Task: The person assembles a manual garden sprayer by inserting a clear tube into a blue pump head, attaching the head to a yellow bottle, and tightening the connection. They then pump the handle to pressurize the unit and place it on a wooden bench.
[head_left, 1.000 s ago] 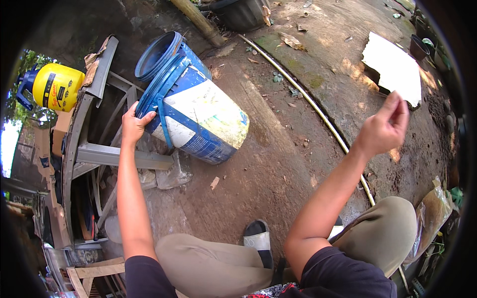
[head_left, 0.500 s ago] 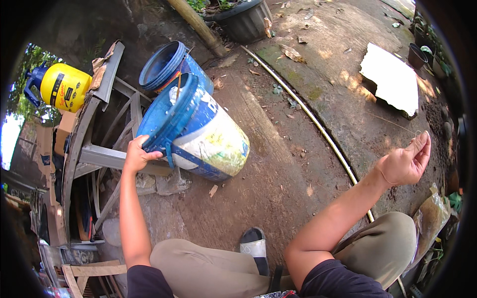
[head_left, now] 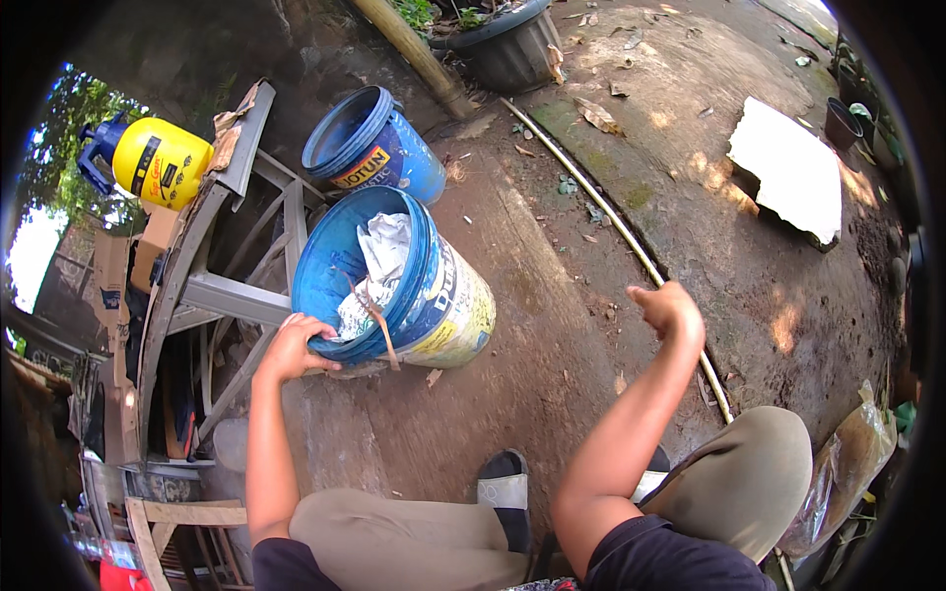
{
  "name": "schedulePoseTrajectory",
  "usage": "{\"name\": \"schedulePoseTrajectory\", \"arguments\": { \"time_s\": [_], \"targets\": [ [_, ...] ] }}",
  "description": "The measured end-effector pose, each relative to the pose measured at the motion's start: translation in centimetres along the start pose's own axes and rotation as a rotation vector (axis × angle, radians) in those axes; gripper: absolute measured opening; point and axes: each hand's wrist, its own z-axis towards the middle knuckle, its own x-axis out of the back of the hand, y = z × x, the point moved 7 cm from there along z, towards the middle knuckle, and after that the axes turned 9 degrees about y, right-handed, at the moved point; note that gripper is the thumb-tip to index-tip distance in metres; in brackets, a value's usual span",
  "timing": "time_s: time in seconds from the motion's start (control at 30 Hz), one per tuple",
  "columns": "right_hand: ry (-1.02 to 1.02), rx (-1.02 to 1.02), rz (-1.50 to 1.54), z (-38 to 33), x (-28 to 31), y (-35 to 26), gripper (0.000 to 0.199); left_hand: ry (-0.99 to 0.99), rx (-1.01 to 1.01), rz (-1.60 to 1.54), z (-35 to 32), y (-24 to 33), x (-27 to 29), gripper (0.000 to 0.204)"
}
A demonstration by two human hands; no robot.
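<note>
A large blue-and-white plastic bucket [head_left: 458,310] leans toward me on the ground, its mouth facing me. Crumpled white sacking [head_left: 387,246] lies inside, and a thin brown strip [head_left: 379,325] hangs over its near rim. My left hand [head_left: 293,348] grips the rim at the lower left, fingers over the edge. To the right of the bucket, my right hand [head_left: 672,313] hovers over the ground with its back toward me. Its fingers are curled together, pointing left; whatever they may hold is hidden.
A second blue bucket [head_left: 399,163] stands just behind. At left are a grey metal frame [head_left: 236,295] and a yellow pump sprayer [head_left: 163,163]. A pale pipe [head_left: 611,212] crosses the ground; a broken white slab [head_left: 788,172] and a black plant pot [head_left: 507,49] lie beyond.
My right hand has come left from the far right, where it pinched a thin strand. The bucket has turned its mouth more toward me, my left hand still on its rim.
</note>
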Motion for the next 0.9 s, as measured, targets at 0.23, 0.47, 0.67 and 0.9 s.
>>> {"name": "schedulePoseTrajectory", "arguments": {
  "time_s": [0.23, 0.47, 0.67, 0.9],
  "targets": [
    [-0.299, -0.091, 0.002, -0.9, -4.2, 2.2, 0.057, 0.121, 0.047, 0.044, 3.3, 14.5, 11.2, 0.043],
    [0.002, 0.25, 1.352, -7.4, 9.4, -3.4, 0.038, 0.358, -0.598, -0.053, 12.7, 36.2, 3.9, 0.085],
    [0.228, 0.317, 2.112, -9.9, 15.7, 1.7, 0.04, 0.221, -0.744, -0.179, 21.8, 39.9, -9.0, 0.076],
    [0.905, 0.08, 1.463, -6.3, 14.9, 5.2, 0.04, 0.394, -0.236, -1.289, 20.3, 40.3, -12.7, 0.026]
  ]
}}
